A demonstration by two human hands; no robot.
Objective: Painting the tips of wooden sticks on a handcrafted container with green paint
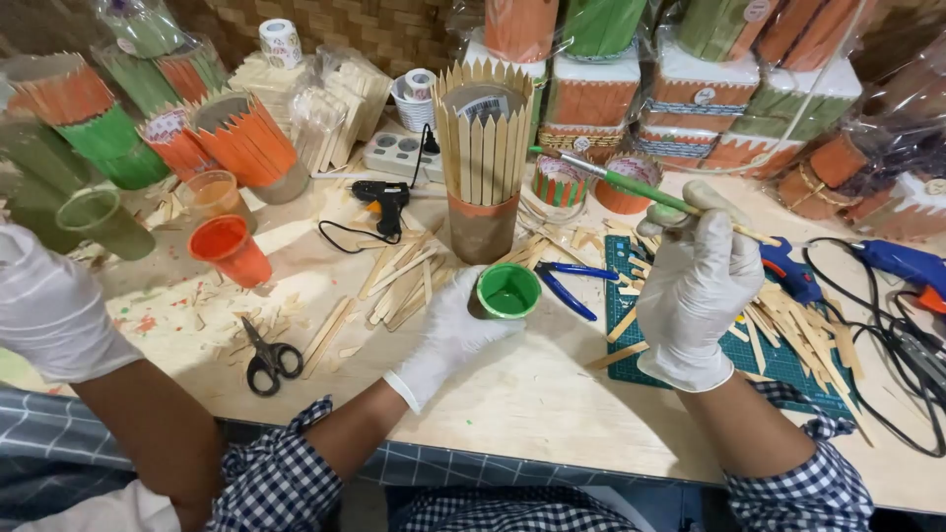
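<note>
My left hand [448,335], in a white glove, grips a small green cup of green paint [508,291] resting on the table. My right hand [698,291], also gloved, holds a green-handled paintbrush [631,185] raised above the table, its bristle end pointing left toward a cylinder clad in bare wooden sticks [483,158]. The cylinder stands upright just behind the green cup, with an orange band near its base.
Another person's gloved hand [44,310] and arm are at the left edge. Scissors [266,357], an orange cup [232,249], loose sticks [399,281], blue pliers [567,281], a black glue gun [384,202], a blue glue gun [912,264], a green cutting mat [778,365] and cables lie about. Painted holders crowd the back.
</note>
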